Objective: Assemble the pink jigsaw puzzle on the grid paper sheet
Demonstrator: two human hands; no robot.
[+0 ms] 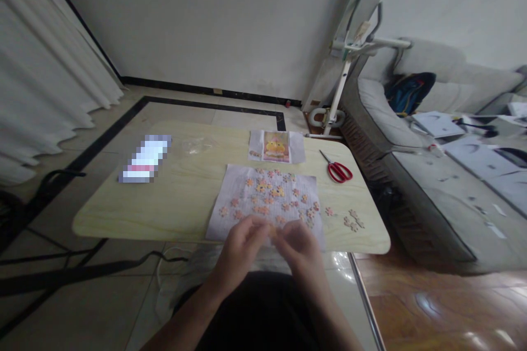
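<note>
My left hand (246, 236) and my right hand (300, 240) meet above the near edge of a white paper sheet (222, 197). Their thumbs and fingers are closed in a pinch, fingertips touching or almost so. Whatever is between them is too small and blurred to make out. Loose jigsaw puzzle pieces (262, 209) in orange, yellow and pink are spread over the sheet just beyond my fingers. Several more puzzle pieces (353, 221) lie on the bare wood to the right. Behind the sheet lies a reference picture (276, 147) with yellow figures, on white paper.
Red-handled scissors (339, 172) lie at the right of the pale wooden table (181, 197). A pixelated phone-like screen (146, 159) is at the left, beside crumpled clear plastic (197, 144). A grey sofa (428, 203) stands to the right, a white exercise frame (343, 82) behind.
</note>
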